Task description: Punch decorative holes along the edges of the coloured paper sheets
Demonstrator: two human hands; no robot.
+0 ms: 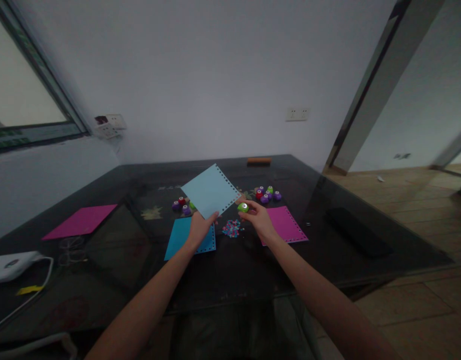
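Lt-blue sheet (210, 191) pinched by left hand (198, 226), hiding punches behind; right hand (257, 216) grips green punch (243, 207).

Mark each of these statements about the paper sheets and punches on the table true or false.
1. The left hand holds a pale blue paper sheet. True.
2. The right hand holds a red punch. False: a small green punch.
3. A magenta paper sheet with punched edges lies under the right wrist. True.
4. The pile of coloured paper bits lies on the floor. False: on the dark glass table.
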